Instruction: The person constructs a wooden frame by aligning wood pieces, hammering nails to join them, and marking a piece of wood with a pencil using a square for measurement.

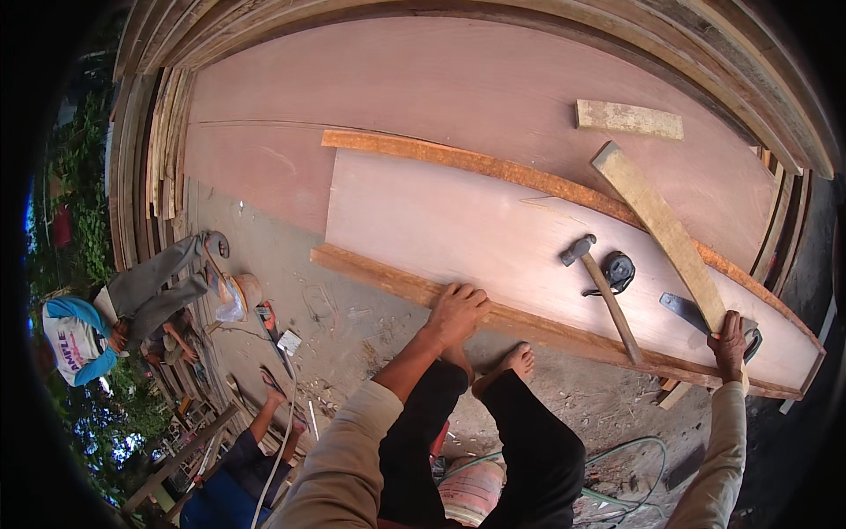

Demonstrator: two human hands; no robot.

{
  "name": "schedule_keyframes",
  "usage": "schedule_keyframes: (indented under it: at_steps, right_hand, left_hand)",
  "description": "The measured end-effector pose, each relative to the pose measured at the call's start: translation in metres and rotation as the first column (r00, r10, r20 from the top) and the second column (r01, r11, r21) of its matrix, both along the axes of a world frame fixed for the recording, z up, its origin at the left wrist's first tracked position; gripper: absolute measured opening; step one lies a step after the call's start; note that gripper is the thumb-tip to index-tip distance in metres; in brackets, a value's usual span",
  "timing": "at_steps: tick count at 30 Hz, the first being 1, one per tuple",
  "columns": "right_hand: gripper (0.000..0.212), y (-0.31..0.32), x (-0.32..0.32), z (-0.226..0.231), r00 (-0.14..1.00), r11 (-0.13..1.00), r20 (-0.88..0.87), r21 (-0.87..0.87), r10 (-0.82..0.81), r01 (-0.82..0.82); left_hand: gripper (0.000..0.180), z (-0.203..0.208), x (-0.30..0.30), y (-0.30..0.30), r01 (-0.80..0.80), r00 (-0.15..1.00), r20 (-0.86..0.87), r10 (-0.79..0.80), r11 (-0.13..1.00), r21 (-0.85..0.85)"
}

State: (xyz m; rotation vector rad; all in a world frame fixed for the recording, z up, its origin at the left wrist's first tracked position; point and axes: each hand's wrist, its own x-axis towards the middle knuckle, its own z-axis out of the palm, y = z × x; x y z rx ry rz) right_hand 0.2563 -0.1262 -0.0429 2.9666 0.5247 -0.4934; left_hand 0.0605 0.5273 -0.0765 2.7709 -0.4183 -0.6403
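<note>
A long, pale plywood panel lies before me, with a reddish wooden strip along its far edge and a brown wooden batten along its near edge. My left hand has its fingers curled over the near batten. At the right, my right hand grips the near end of a rough wooden board, which slants across the panel and over the far strip. Partly under that board is a handsaw. A claw hammer and a black tape measure rest mid-panel.
A short wood offcut lies on the large pinkish plywood sheet beyond. Stacked planks border it. At left, a person in a blue-sleeved shirt stands, with another person's legs below. A green hose coils by my feet.
</note>
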Motion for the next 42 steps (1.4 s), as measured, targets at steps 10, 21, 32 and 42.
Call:
schedule_keyframes:
  at_steps: [10,21,32,42]
  right_hand:
    - [0.069,-0.008,-0.022,-0.005,0.996,1.0,0.084,0.011,0.009,-0.01]
    - [0.066,0.027,-0.002,0.024,0.991,0.998,0.131,0.045,0.041,-0.047]
    - [0.081,0.039,-0.08,0.014,0.792,0.977,0.573,0.151,-0.212,0.152]
    - [0.051,0.078,-0.185,-0.041,0.447,0.685,0.52,0.583,-0.728,0.436]
  left_hand:
    - [0.036,-0.006,0.017,0.017,0.112,0.993,-0.035,-0.114,0.993,-0.049]
    - [0.037,-0.008,0.016,0.0,0.179,0.947,0.279,-0.158,0.982,-0.053]
    - [0.051,-0.019,-0.002,-0.003,0.264,0.886,0.404,-0.229,0.964,-0.031]
    - [0.054,-0.008,-0.009,-0.01,0.206,0.905,0.396,-0.157,0.975,-0.084]
